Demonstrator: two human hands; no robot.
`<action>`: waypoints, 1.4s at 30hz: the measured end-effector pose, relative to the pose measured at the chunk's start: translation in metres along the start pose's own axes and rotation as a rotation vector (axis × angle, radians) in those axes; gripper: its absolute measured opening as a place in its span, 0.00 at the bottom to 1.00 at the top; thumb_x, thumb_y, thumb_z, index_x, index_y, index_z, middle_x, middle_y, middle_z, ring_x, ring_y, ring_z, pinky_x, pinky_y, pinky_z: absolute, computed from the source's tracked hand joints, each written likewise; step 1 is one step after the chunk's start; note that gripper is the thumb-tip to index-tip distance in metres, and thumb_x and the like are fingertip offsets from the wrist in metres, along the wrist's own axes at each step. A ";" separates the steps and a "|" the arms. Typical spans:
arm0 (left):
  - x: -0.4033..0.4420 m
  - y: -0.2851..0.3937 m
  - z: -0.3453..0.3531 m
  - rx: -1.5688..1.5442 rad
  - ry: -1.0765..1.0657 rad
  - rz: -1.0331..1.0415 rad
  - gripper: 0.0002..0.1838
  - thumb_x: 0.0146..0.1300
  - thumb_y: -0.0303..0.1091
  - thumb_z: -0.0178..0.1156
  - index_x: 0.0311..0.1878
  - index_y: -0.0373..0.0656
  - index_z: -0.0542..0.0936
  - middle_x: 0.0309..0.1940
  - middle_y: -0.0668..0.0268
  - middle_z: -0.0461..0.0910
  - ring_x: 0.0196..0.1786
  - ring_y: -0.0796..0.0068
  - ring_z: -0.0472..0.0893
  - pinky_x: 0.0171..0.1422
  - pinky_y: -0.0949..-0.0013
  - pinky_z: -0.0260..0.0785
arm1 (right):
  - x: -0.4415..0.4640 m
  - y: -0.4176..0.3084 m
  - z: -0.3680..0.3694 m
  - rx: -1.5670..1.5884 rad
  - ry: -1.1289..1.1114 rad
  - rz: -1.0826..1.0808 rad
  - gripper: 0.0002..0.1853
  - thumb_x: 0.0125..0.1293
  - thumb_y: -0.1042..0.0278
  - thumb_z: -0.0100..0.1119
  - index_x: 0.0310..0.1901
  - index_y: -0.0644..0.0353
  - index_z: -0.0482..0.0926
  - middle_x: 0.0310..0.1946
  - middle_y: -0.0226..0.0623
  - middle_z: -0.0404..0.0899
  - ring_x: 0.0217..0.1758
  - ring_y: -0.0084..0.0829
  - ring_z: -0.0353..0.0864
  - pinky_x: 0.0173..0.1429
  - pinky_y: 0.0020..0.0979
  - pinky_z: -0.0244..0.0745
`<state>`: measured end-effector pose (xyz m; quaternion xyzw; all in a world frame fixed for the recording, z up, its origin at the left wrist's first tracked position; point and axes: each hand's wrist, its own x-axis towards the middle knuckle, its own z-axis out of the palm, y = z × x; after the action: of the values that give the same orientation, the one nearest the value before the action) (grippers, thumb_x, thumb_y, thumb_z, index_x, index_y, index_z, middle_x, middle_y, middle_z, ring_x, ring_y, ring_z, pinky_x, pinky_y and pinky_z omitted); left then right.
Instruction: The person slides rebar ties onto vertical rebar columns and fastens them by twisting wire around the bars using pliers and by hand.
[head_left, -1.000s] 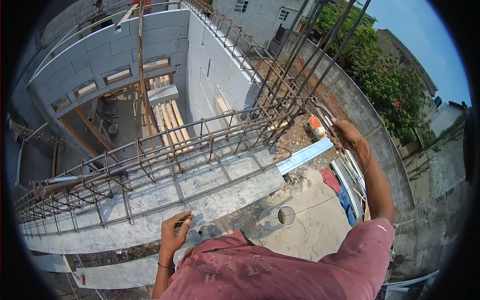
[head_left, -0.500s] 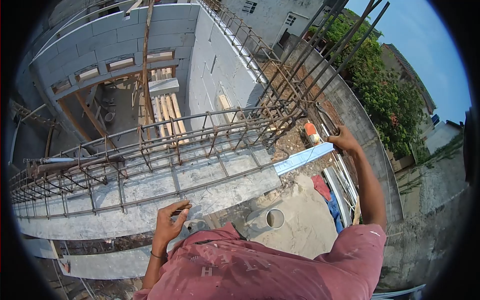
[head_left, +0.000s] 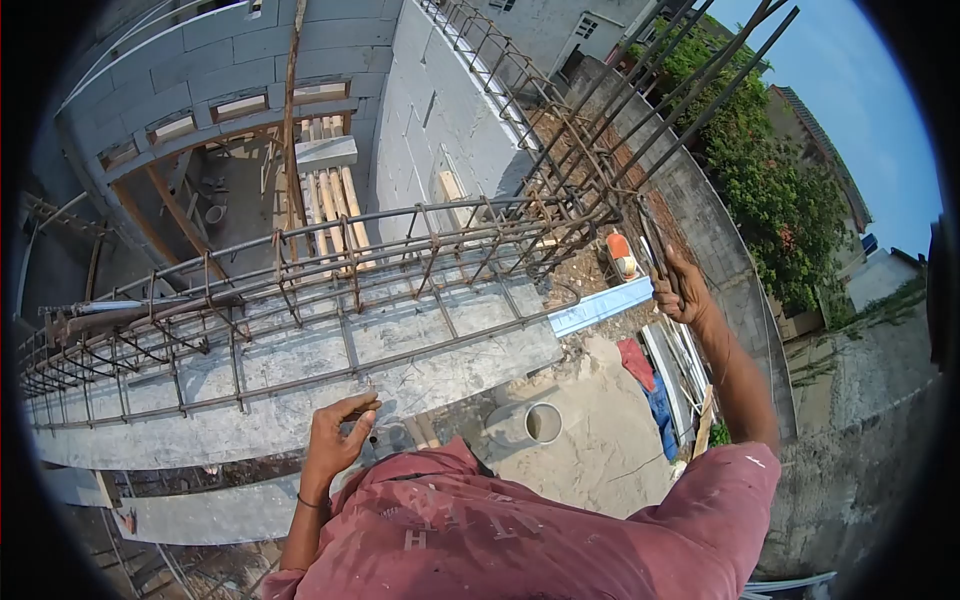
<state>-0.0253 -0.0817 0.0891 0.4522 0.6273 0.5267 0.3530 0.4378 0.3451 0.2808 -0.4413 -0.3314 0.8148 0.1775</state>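
Note:
My right hand (head_left: 682, 288) is closed around a slim, dark metal tool (head_left: 657, 252) with long handles, at the right end of the rebar cage (head_left: 430, 262). Its exact kind is hard to make out. My left hand (head_left: 340, 432) is held near the front edge of the grey concrete slab (head_left: 230, 420), with thumb and fingers drawn together. Whatever may be in that pinch is too small to name. The cage's tied bars and stirrups run along the slab in front of me.
A light-blue metal strip (head_left: 600, 306) extends from the slab's right end, near an orange-and-white object (head_left: 621, 256). Upright rebars (head_left: 690, 110) rise at the corner. Below are sand (head_left: 590, 430) and a grey pipe (head_left: 543, 423). Block walls (head_left: 440, 120) enclose a lower room.
My right hand has gone from reaching with fingers extended to closing round the dark tool, lifting it slightly. My left hand stays nearly in place. The view has shifted a little.

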 end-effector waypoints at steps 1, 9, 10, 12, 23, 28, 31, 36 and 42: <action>-0.001 -0.001 0.000 -0.010 0.012 0.030 0.15 0.71 0.31 0.65 0.57 0.34 0.85 0.45 0.54 0.90 0.46 0.69 0.89 0.52 0.67 0.80 | 0.004 0.008 0.004 0.013 0.035 -0.022 0.37 0.74 0.28 0.48 0.36 0.62 0.80 0.17 0.31 0.70 0.10 0.22 0.57 0.12 0.24 0.51; -0.006 -0.008 0.005 -0.007 -0.040 -0.016 0.16 0.70 0.29 0.64 0.58 0.33 0.84 0.45 0.54 0.90 0.46 0.70 0.89 0.51 0.68 0.80 | -0.011 0.005 0.048 -1.116 0.592 -0.330 0.21 0.62 0.64 0.74 0.48 0.67 0.74 0.23 0.39 0.80 0.20 0.32 0.82 0.22 0.33 0.76; -0.005 -0.009 0.006 -0.009 -0.038 -0.008 0.16 0.70 0.29 0.64 0.58 0.33 0.84 0.45 0.54 0.90 0.46 0.70 0.89 0.51 0.68 0.80 | -0.014 0.006 0.044 -1.474 0.728 -0.562 0.23 0.60 0.67 0.74 0.50 0.67 0.73 0.26 0.42 0.81 0.25 0.37 0.84 0.29 0.37 0.79; 0.000 -0.010 0.009 -0.008 -0.047 0.008 0.16 0.70 0.29 0.64 0.58 0.33 0.84 0.45 0.55 0.90 0.45 0.70 0.89 0.51 0.68 0.80 | -0.019 0.017 0.038 -2.090 0.946 -1.012 0.24 0.57 0.70 0.69 0.52 0.69 0.72 0.36 0.51 0.83 0.37 0.50 0.86 0.45 0.47 0.82; 0.037 0.028 0.053 -0.278 -0.233 0.058 0.17 0.72 0.30 0.63 0.60 0.34 0.83 0.49 0.55 0.89 0.54 0.68 0.88 0.61 0.66 0.78 | -0.022 0.062 0.060 -0.453 -0.057 -0.338 0.29 0.79 0.45 0.54 0.36 0.70 0.81 0.17 0.38 0.76 0.14 0.28 0.75 0.20 0.29 0.73; 0.059 0.046 0.092 -0.765 -0.347 0.033 0.54 0.68 0.55 0.68 0.84 0.39 0.49 0.79 0.44 0.60 0.82 0.49 0.59 0.82 0.51 0.57 | -0.005 0.187 0.138 -0.226 -0.326 -0.341 0.29 0.77 0.46 0.58 0.37 0.72 0.83 0.19 0.43 0.80 0.15 0.28 0.78 0.19 0.26 0.74; 0.066 0.067 0.113 -0.847 -0.296 0.130 0.56 0.68 0.61 0.65 0.83 0.37 0.47 0.80 0.44 0.57 0.83 0.49 0.58 0.83 0.50 0.55 | 0.013 0.259 0.188 0.025 -0.541 -0.226 0.28 0.77 0.46 0.57 0.37 0.71 0.83 0.18 0.40 0.78 0.15 0.27 0.76 0.17 0.26 0.71; 0.067 0.073 0.104 -0.768 -0.350 0.245 0.41 0.76 0.60 0.54 0.79 0.40 0.59 0.61 0.54 0.76 0.62 0.63 0.80 0.70 0.57 0.71 | 0.016 0.308 0.228 0.278 -0.610 -0.213 0.24 0.77 0.52 0.60 0.41 0.74 0.83 0.20 0.43 0.80 0.16 0.29 0.78 0.19 0.26 0.72; 0.055 0.040 0.095 -0.764 -0.098 -0.061 0.16 0.83 0.43 0.51 0.51 0.39 0.79 0.21 0.76 0.68 0.21 0.87 0.61 0.24 0.79 0.54 | 0.006 0.288 0.224 -0.109 -0.434 -0.232 0.21 0.76 0.60 0.61 0.56 0.75 0.80 0.38 0.52 0.87 0.33 0.35 0.88 0.37 0.32 0.85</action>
<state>0.0515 0.0036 0.1116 0.2938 0.3813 0.6897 0.5410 0.2482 0.0563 0.1643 -0.2240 -0.4536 0.8456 0.1703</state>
